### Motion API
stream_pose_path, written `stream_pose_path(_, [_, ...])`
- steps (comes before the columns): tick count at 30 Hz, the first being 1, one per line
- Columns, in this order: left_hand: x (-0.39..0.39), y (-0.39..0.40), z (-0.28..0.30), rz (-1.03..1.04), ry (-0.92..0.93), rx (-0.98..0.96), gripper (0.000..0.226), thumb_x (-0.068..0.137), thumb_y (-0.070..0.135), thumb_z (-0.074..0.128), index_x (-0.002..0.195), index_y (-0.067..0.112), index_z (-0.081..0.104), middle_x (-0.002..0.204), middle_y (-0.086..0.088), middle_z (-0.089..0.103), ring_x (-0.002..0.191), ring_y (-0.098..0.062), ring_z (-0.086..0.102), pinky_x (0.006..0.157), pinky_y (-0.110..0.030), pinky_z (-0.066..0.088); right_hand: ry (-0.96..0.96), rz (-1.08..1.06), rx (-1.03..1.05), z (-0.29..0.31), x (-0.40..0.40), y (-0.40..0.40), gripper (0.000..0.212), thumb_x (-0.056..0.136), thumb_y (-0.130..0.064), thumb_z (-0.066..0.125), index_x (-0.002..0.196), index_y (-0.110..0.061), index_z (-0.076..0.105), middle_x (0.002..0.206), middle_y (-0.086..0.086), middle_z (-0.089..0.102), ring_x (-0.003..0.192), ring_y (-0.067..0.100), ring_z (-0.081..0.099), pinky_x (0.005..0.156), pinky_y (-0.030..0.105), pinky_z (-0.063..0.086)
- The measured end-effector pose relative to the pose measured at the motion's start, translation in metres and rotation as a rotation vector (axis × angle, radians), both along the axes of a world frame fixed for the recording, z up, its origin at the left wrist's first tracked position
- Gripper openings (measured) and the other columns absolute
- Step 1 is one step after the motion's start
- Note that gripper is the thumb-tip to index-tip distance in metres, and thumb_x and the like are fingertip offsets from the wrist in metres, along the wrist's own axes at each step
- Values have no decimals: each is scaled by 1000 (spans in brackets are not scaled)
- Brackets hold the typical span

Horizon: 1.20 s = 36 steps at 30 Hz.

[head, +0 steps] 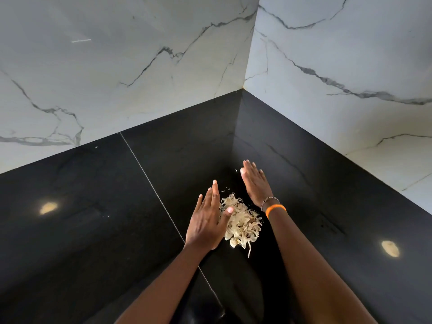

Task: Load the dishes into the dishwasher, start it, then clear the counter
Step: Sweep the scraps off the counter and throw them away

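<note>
A small heap of pale, dry peel scraps (243, 224) lies on the glossy black counter (117, 206) near its inner corner. My left hand (208, 218) stands flat with straight fingers against the heap's left side, thumb touching the scraps. My right hand (256, 183), fingers straight and together, is set on edge beyond the heap's right side, wrist next to the scraps. An orange band and a bead bracelet (274, 206) circle the right wrist. Neither hand grips anything. A few loose flakes (226, 190) lie just beyond the heap.
White marble-look walls (140, 54) meet in a corner (243, 88) behind the counter. A thin seam (149, 181) runs diagonally across the counter left of the heap. Two ceiling-light reflections (48, 207) shine on the surface.
</note>
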<state>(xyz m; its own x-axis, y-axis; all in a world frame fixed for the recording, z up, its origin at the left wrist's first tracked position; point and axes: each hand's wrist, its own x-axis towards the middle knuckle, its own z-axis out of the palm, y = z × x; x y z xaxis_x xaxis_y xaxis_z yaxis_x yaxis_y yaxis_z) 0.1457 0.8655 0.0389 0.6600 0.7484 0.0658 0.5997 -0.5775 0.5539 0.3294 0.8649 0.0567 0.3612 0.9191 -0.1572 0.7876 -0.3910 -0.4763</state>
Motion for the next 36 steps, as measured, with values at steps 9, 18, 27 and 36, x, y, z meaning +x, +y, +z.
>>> stream_pose_path(9, [0, 1, -1, 7, -44, -47, 89, 81, 73, -4, 149, 17, -13, 159, 1, -4, 145, -6, -6, 119, -24, -1, 147, 443, -88, -2, -17, -26, 55, 97, -40, 12, 148, -19, 12, 156, -8, 4, 142, 1, -5, 119, 25, -3])
stream_pose_path(18, [0, 2, 3, -83, 185, 81, 104, 68, 80, -20, 147, 12, -16, 158, 0, -8, 145, -14, -8, 119, -34, -4, 72, -241, 247, 7, 1, -106, 84, 86, -63, 4, 135, -8, 45, 141, 1, 41, 138, 18, 31, 114, 39, 21])
stream_pose_path(27, [1, -6, 16, -29, 106, -267, 57, 98, 35, 7, 149, 13, -6, 158, -2, -10, 145, -15, -12, 119, -32, -6, 21, -103, -5, -7, -75, -91, 66, 94, -50, -4, 149, -14, 5, 154, -4, -8, 144, 11, -8, 120, 33, -2])
stream_pose_path(36, [-27, 42, 53, -186, 222, -368, 98, 82, 52, 60, 151, 19, -2, 153, -7, 24, 142, -29, 18, 115, -44, 19, 111, -240, -187, 32, -50, -115, 101, 74, -43, 73, 148, -13, 11, 145, 12, 20, 135, 31, 28, 113, 39, 28])
